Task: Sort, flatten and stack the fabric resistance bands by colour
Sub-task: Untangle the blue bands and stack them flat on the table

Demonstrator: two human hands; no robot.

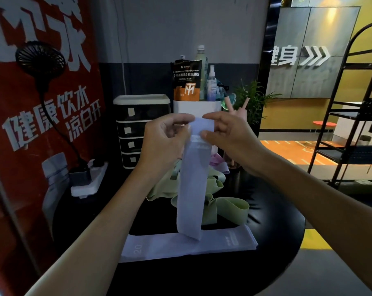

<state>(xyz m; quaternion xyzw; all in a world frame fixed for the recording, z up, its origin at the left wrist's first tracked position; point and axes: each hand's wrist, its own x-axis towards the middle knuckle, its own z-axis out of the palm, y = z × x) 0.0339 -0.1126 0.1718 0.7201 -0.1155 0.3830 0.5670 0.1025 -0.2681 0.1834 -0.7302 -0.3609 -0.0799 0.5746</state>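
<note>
- While I hold the lavender band [193, 184] up by its top edge, my left hand [166, 135] and right hand [225, 135] each pinch a corner, so it hangs straight and I can judge it flat.
- Its lower end dangles just above the lavender stack [223, 242] lying flat on the near tabletop [276, 231], which I take to be its colour's pile.
- Behind it sits a loose heap of green bands [230, 207], unsorted, with a pink band [218, 162] beyond.
- A "20" is printed on the stack's left end; the small label near my fingers is too blurred to read.
- On the pouch [187, 82] at the back, "vitamin powder" is legible.
</note>
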